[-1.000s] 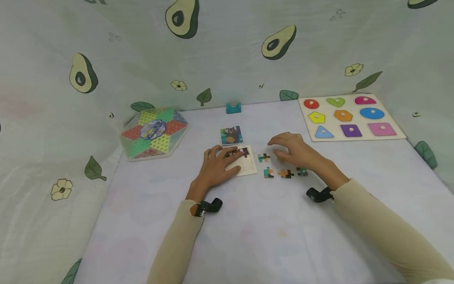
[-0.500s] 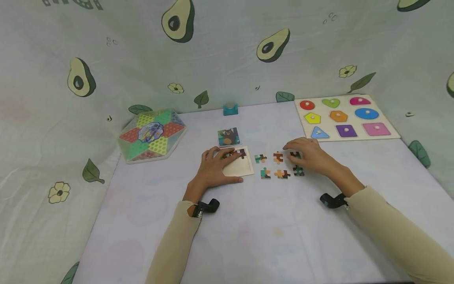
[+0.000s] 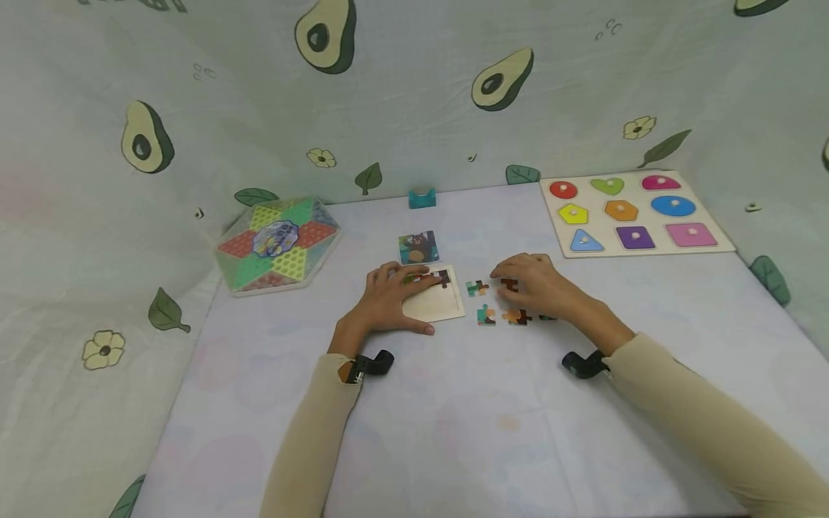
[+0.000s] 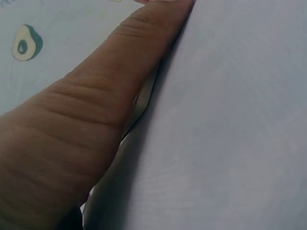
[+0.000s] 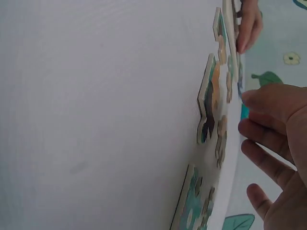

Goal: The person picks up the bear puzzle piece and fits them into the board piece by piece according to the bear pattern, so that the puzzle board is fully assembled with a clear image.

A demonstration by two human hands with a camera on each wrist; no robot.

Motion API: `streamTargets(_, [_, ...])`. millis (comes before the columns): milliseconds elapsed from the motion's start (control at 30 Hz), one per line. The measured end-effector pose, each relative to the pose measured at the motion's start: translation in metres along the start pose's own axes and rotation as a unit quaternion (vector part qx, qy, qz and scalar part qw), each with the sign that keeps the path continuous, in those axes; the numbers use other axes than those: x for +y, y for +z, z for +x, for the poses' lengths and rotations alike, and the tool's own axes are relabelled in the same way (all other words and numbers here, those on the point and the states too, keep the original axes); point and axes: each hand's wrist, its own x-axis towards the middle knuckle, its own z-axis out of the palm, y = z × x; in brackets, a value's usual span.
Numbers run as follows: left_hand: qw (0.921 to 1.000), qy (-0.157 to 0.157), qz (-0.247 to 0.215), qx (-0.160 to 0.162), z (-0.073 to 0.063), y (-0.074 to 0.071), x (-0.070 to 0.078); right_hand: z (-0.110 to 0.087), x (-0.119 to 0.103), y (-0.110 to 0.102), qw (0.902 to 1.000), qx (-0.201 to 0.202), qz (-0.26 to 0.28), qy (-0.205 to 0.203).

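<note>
Your left grip (image 3: pixel 391 298) lies spread on the one puzzle tray (image 3: pixel 440 305) at mid-frame, thumb along its near edge. Your right grip (image 3: pixel 537 283) hangs with fingers loosely parted, holding nothing, above six loose jigsaw pieces (image 3: pixel 517 316) just right of the tray. One bear card (image 3: pixel 419 248) and one teal block (image 3: pixel 422 199) sit beyond it; one hexagonal game box (image 3: pixel 277 248) at left, one board of nine knobbed shapes (image 3: pixel 610 240) at upper right. Open worktop (image 3: pixel 466 417) stretches between your forearms to the bottom edge.
</note>
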Motion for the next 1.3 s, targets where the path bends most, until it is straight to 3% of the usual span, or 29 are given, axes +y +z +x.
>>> streamTargets(467, [0.9997, -0.003, -0.023, 0.009, 0.0, 0.003, -0.004, 0.013, -0.004, 0.011, 0.9999, -0.011, -0.004, -0.009])
streamTargets(700, [0.9917, -0.021, -0.111, 0.062, -0.005, 0.003, -0.011, 0.013, -0.002, 0.013, 0.9997, -0.005, 0.012, -0.019])
streamTargets(867, [0.9846, -0.04, -0.139, 0.098, -0.013, 0.007, -0.016, 0.01, 0.0, 0.014, 0.9998, 0.001, 0.011, -0.018])
streamTargets(1133, [0.9809, -0.063, -0.139, 0.121, -0.034, 0.007, -0.017, 0.013, -0.002, 0.016, 0.9996, 0.003, 0.019, -0.02])
streamTargets(1300, [0.9862, -0.071, -0.107, 0.105, -0.041, 0.008, -0.013, 0.014, -0.002, 0.019, 0.9996, 0.006, 0.02, -0.019])
